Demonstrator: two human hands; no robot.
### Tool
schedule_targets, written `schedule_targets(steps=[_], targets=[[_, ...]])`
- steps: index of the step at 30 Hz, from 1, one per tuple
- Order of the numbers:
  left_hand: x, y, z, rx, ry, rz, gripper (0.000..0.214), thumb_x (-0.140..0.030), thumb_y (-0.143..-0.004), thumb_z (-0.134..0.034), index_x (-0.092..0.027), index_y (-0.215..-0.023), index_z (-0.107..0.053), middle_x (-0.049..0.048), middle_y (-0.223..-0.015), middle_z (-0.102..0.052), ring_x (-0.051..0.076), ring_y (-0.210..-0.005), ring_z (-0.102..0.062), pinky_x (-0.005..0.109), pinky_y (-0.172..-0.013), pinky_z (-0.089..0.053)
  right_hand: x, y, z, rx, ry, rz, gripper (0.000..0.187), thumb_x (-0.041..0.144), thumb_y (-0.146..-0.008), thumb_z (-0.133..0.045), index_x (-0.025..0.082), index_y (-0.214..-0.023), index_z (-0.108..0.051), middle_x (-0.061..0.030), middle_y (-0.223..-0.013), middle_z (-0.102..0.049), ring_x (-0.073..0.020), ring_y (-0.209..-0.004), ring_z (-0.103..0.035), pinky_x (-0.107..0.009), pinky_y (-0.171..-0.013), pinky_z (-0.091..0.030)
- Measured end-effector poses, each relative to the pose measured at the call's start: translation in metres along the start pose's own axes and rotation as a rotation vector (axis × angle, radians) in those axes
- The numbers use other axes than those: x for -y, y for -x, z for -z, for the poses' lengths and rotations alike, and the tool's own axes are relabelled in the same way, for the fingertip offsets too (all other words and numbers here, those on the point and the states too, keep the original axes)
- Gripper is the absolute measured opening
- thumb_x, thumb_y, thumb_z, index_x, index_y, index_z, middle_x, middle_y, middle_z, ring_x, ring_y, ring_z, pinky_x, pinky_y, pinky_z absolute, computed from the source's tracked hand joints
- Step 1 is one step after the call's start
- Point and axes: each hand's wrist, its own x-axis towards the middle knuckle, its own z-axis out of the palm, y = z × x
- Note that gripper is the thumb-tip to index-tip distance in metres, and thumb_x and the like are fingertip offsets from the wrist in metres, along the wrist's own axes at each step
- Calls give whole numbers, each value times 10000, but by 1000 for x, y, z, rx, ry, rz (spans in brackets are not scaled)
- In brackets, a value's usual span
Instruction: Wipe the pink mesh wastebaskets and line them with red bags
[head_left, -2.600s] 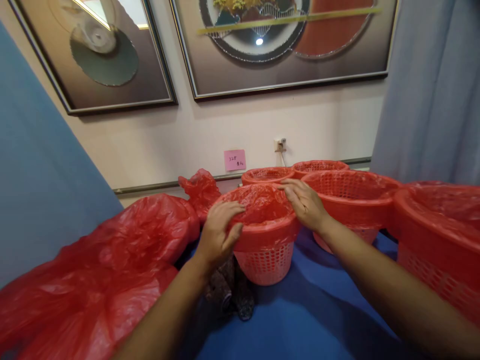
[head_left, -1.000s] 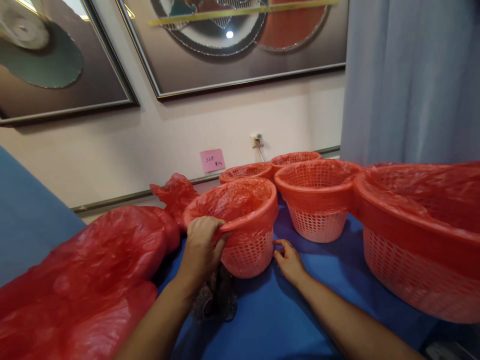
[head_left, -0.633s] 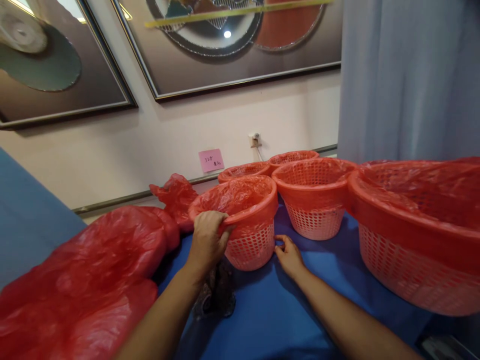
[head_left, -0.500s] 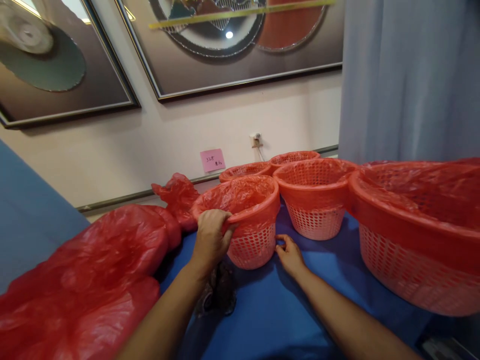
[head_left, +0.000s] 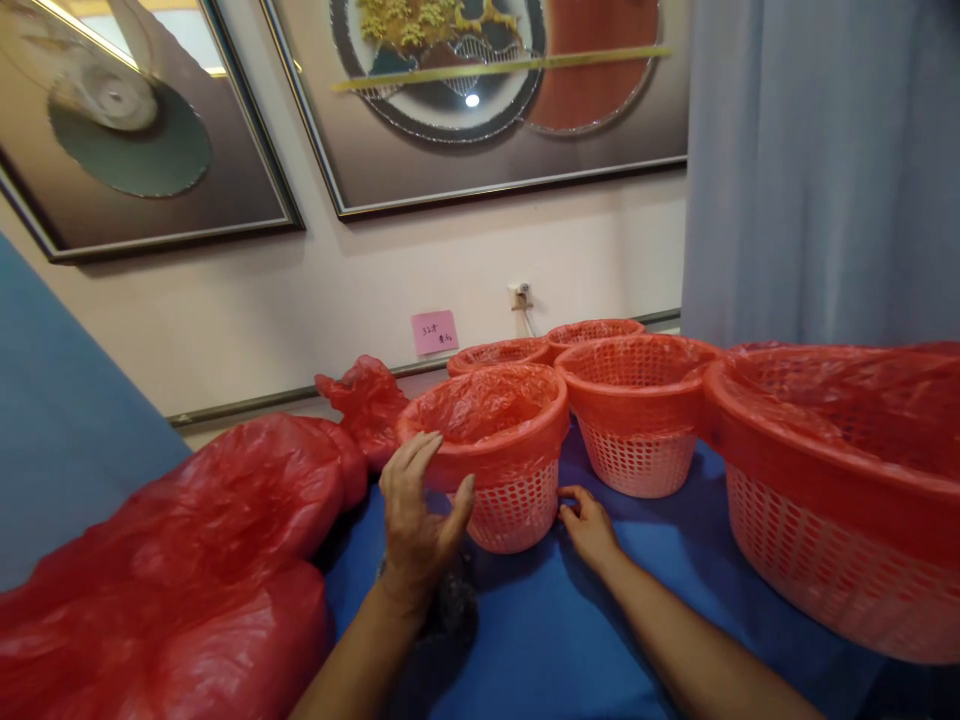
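A small red mesh basket lined with a red plastic bag stands on the blue tabletop in front of me. My left hand is open, fingers spread, just off the basket's left rim, thumb near its side. My right hand rests low on the table at the basket's right base, fingers curled against the mesh; what they pinch, if anything, is hidden.
An unlined red basket stands to the right, two more behind. A large lined basket fills the right side. A heap of red bags lies on the left. A dark object sits under my left wrist.
My left hand has let go of the basket's left rim and opened, drawing back slightly. My right hand stays at the basket's base. The view has tilted a little.
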Motion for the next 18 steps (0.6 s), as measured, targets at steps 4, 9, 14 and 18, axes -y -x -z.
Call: schedule_targets(steps=[4,9,14,18], targets=[[8,25,7,-71,55,211,332,-300,-923,-693,-203,-1230,-611,90,-1164,-678,261,-1097,-659,462,-1007,-543,7,1,7,-26,-55,31,342,439,-871,-498,197,-977,-715,-105,-943,-771,-240,-792,-730,-385,-768,-602],[12,33,16,-63,177,517,253,-380,-946,-655,-202,-1126,-657,3,-844,-667,177,-784,-679,338,-792,-598,31,11,25,-135,-106,113,432,478,-969,-478,197,-1248,-650,-94,-1008,-718,-224,-872,-696,-391,-842,-583],[-7,25,26,-59,272,540,778,-289,-966,-630,-276,-1644,-250,-92,-664,-544,108,-584,-572,243,-654,-557,87,25,46,-246,-143,508,746,261,-979,-580,303,-1640,-237,21,-871,-639,-154,-795,-640,-344,-814,-564],[-26,22,33,-113,302,368,917,-213,-965,-627,-372,-1668,-58,-99,-687,-541,104,-571,-526,233,-609,-524,139,31,64,-286,-100,795,947,119,-923,-627,392,-1656,-94,43,-880,-641,-143,-760,-637,-335,-768,-574]])
